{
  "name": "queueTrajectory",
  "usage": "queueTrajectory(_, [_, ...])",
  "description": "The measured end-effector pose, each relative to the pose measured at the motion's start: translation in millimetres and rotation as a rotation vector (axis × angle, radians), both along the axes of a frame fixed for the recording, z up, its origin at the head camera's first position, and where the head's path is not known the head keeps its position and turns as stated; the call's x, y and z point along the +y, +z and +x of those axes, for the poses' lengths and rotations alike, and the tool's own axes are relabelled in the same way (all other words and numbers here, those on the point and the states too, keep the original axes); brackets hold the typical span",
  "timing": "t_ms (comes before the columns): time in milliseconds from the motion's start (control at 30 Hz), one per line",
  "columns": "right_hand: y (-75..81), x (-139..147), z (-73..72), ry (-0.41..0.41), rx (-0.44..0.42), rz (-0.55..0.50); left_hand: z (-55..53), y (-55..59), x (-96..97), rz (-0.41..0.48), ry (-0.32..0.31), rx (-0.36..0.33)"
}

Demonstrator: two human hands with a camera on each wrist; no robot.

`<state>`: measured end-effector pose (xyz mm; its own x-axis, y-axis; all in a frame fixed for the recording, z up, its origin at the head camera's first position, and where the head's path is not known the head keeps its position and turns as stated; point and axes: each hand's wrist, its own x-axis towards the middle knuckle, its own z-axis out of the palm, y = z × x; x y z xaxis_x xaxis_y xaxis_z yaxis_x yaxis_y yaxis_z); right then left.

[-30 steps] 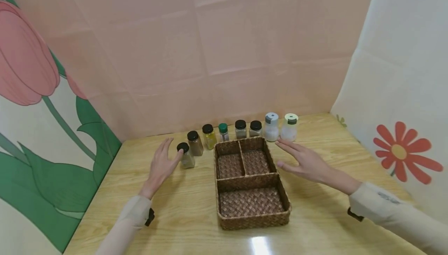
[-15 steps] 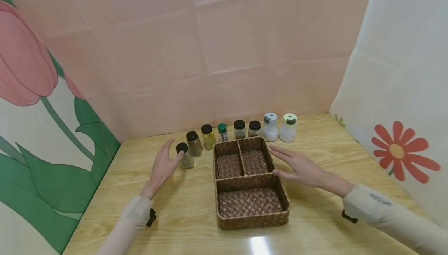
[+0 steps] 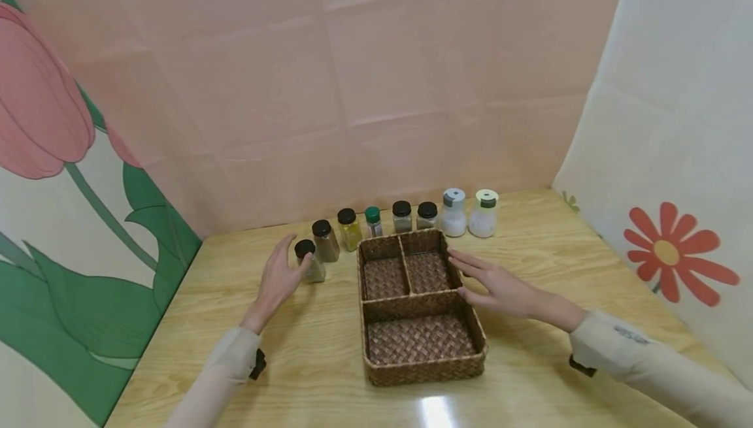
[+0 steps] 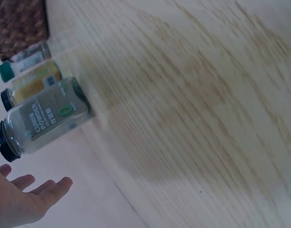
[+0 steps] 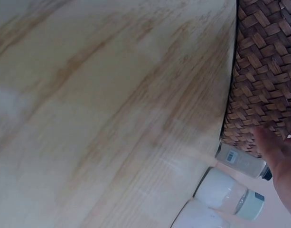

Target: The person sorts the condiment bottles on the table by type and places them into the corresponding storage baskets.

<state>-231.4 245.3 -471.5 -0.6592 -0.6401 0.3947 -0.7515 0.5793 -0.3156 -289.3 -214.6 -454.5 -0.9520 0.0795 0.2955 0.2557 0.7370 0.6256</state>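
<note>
A glass spice jar with a black lid [image 3: 314, 270] stands at the left end of a row of jars; the left wrist view shows a cumin powder label on the nearest jar [image 4: 45, 116]. My left hand [image 3: 281, 279] is just left of it, fingers spread, thumb tip overlapping the jar in the head view. A brown woven basket [image 3: 426, 372] with three compartments sits mid-table. My right hand [image 3: 506, 289] is at its right side, fingers extended, fingertips and thumb right at the rim. In the right wrist view, the thumb lies against the woven wall [image 5: 264, 71].
Behind the basket stand a brown-filled jar [image 3: 327, 245], a yellow-filled jar [image 3: 351, 234], a green-capped bottle [image 3: 374, 225], two black-lidded jars and two white-based shakers [image 3: 484, 221]. A pink cloth backdrop [image 3: 282, 121] closes the rear, with printed cloths at both sides.
My right hand has moved left, from beside the shakers to the basket's right rim. The left hand stays nearly still beside the cumin jar. The jars and basket have not moved.
</note>
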Motion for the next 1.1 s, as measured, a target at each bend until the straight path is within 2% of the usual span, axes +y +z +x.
queueTrajectory(200, [-0.9,-2.6,1.0,0.004,-0.008,-0.044,-0.7,-2.5,2.7,0.019,0.011,0.001])
queueTrajectory(633, [-1.2,-8.2,4.7,0.019,-0.018,-0.130,0.7,0.1,9.7,0.092,0.010,-0.046])
queueTrajectory(1100, [1.1,-9.1,6.1,0.024,-0.047,-0.135,-1.7,1.8,13.2,0.151,-0.044,0.000])
